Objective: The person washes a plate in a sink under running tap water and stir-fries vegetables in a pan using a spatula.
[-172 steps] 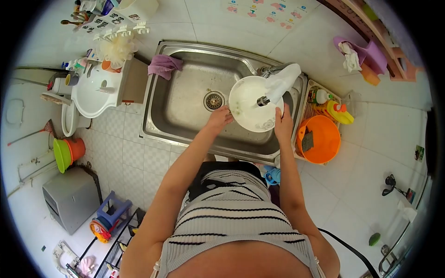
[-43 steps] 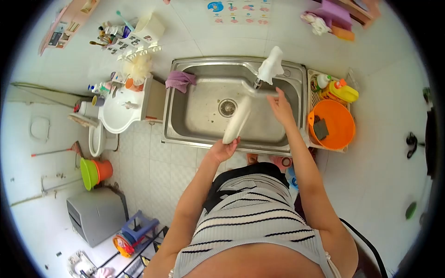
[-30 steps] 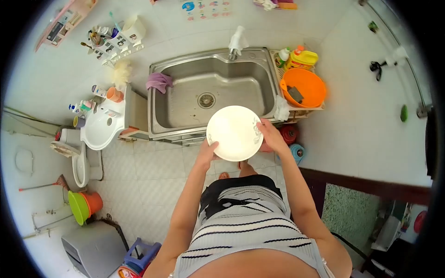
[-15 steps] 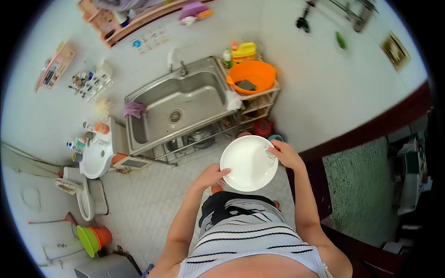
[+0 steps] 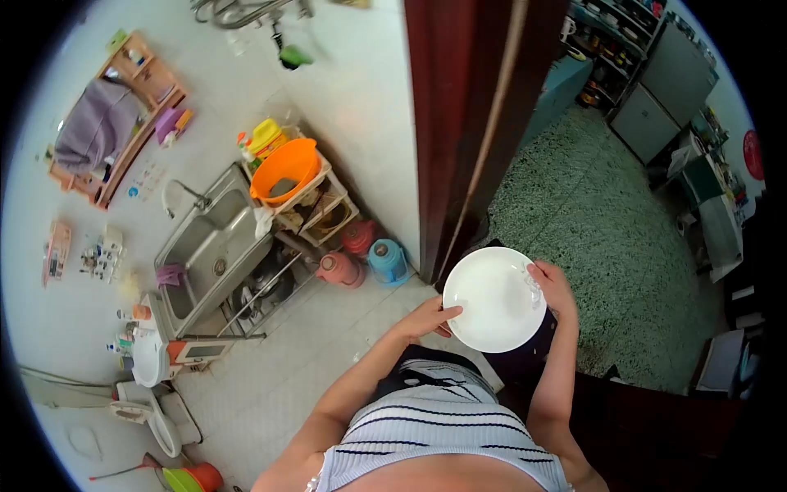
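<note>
A round white plate with a grey floral pattern near its right rim is held out in front of my body. My left hand grips its left edge, thumb on top and fingers underneath. On the opposite side, my right hand is closed on the rim, with the thumb over the pattern. The plate's upper face shows nothing lying on it. Its underside and most of the fingers below it are hidden.
A dark red doorframe stands ahead, opening onto a green speckled floor. To the left are a steel sink, a rack with an orange basin, and pink and blue thermos-like containers. A grey refrigerator stands in the far room.
My view and body have turned right, from the sink toward the doorway. The plate stays in both hands, and the sink now appears farther left.
</note>
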